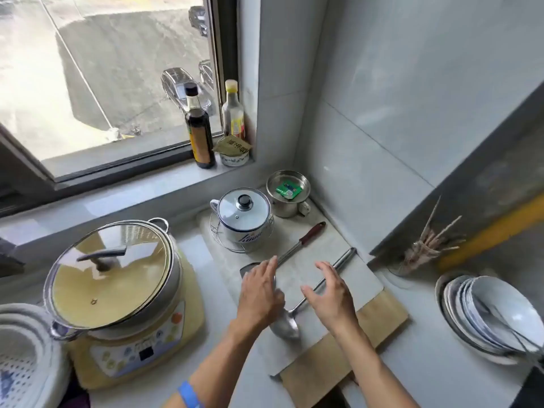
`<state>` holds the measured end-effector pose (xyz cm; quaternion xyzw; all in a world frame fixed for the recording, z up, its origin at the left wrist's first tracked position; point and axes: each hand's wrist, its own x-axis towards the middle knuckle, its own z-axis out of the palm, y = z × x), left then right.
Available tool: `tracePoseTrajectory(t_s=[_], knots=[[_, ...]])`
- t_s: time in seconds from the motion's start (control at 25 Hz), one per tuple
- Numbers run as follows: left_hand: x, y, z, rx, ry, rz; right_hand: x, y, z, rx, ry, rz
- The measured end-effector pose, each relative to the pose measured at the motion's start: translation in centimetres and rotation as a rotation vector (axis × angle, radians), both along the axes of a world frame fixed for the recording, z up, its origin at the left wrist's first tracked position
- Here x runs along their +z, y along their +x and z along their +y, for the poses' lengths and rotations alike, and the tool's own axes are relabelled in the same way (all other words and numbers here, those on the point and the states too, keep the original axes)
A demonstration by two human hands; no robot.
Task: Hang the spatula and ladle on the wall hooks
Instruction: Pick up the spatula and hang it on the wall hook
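Note:
A steel spatula (297,245) with a dark red handle lies diagonally on a white board (362,278) on the counter. Its blade is partly under my left hand (260,293), which rests on it with fingers spread. A steel ladle (338,269) lies beside it, bowl toward me, handle pointing to the back right. My right hand (329,293) hovers open just over the ladle's shaft, fingers curled and apart. No wall hooks are in view.
A lidded white pot (244,219) and a steel cup (288,195) stand behind the board. An electric cooker with a glass lid (114,275) sits at left, stacked bowls (488,316) and a chopstick holder (424,248) at right. Bottles (200,131) stand on the windowsill.

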<state>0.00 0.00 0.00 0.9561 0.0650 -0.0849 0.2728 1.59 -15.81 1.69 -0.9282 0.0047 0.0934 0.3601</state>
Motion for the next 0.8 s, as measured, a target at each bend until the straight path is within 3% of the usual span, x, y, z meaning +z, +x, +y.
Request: tracePoseTrajectory(t_s=[0.24, 0.4, 0.6, 0.72, 0.8], knots=[[-6.4, 8.8, -3.0, 0.061, 0.098, 0.201, -7.3, 9.2, 0.0, 0.068, 0.027, 0.150], [-8.9, 12.5, -3.2, 0.148, 0.093, 0.232, -10.5, 13.4, -0.1, -0.120, 0.120, 0.327], [-9.8, 13.2, -3.1, 0.139, 0.151, 0.222, -11.6, 17.2, 0.9, -0.456, 0.596, 0.700], [-9.3, 12.1, -3.0, 0.126, 0.159, 0.240, -11.4, 17.0, 1.7, -0.508, 0.749, 0.797], [-8.7, 11.4, -2.5, 0.119, 0.166, 0.202, -11.0, 16.4, 2.5, -0.520, 0.794, 0.745]])
